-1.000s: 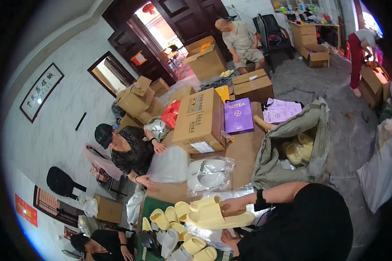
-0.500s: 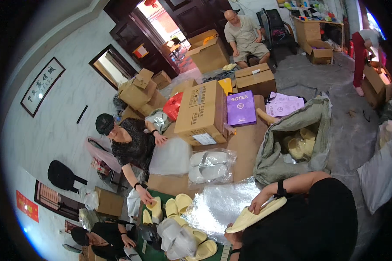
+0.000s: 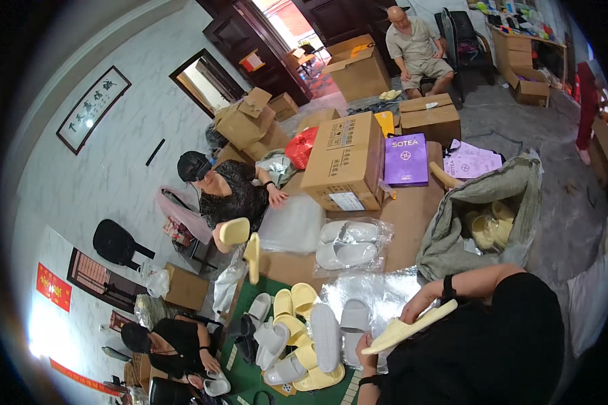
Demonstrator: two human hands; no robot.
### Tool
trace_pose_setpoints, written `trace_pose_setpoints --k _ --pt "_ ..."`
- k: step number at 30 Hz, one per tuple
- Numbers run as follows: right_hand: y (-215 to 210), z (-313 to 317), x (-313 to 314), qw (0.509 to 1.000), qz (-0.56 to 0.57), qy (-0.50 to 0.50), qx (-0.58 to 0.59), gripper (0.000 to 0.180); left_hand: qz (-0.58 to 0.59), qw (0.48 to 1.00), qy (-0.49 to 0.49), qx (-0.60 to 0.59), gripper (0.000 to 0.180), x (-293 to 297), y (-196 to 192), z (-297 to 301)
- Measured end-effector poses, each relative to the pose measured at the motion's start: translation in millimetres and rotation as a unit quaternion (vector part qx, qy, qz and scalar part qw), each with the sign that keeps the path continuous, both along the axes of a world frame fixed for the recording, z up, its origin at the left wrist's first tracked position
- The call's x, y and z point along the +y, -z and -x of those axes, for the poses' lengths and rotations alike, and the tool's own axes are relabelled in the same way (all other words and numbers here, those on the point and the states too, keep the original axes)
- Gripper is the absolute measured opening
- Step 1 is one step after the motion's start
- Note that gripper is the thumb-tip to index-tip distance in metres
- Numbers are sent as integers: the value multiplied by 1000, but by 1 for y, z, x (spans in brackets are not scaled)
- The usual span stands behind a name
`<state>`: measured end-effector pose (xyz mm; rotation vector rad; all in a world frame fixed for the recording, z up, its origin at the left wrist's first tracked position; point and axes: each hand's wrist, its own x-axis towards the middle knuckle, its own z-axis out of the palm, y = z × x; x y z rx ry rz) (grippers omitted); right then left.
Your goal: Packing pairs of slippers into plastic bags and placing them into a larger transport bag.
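Observation:
A pale yellow slipper (image 3: 422, 327) is held tilted between my two hands at the lower right. My left hand (image 3: 367, 354) grips its lower end. Higher up, my right hand (image 3: 413, 309) is closed on its upper side near the strap, fingers partly hidden. Under and beside them lies a shiny silver sheet (image 3: 402, 283). To the left, several yellow slippers (image 3: 304, 297) and grey slippers (image 3: 271, 337) lie heaped on a green mat (image 3: 253, 378). One grey slipper (image 3: 325, 337) shows its ribbed sole; another grey slipper (image 3: 355, 316) is on the silver sheet.
Beyond the sheet sit bagged light slippers (image 3: 348, 246), clear plastic bags (image 3: 290, 226), a large carton (image 3: 344, 158) and a purple box (image 3: 406, 160). A woven sack (image 3: 446, 223) holding yellow slippers stands beside the table. Two co-workers (image 3: 230, 199) (image 3: 175, 344) handle slippers at left.
The view has shifted, moving the scene rightward. The far co-worker has lifted two yellow slippers off the mat. More grey slippers now show on the heap. My hands keep the yellow slipper.

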<state>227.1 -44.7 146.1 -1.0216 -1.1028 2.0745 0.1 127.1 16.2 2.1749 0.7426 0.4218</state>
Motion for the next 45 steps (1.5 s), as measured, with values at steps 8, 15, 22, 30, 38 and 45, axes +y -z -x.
trace_pose_setpoints --k 8,15,22,30,38,45 --pt "-8 -22 -11 916 -138 54 -374 43 -26 996 86 -24 31 -29 -80 -33" --pt "2 -19 -22 841 -155 115 -505 35 1 998 -59 7 21 -39 -85 -53" --pt "-29 -14 -29 754 -199 152 -608 24 -116 990 51 -61 22 -63 -120 -68" --pt "-27 -19 -10 625 -373 144 -671 16 -122 985 115 -45 22 -73 -148 -87" --pt "13 -6 17 638 -250 144 -714 16 -135 973 149 -115 17 -82 -177 -92" --pt "20 2 31 537 -398 278 -689 20 -139 931 301 -150 23 -104 -212 -95"
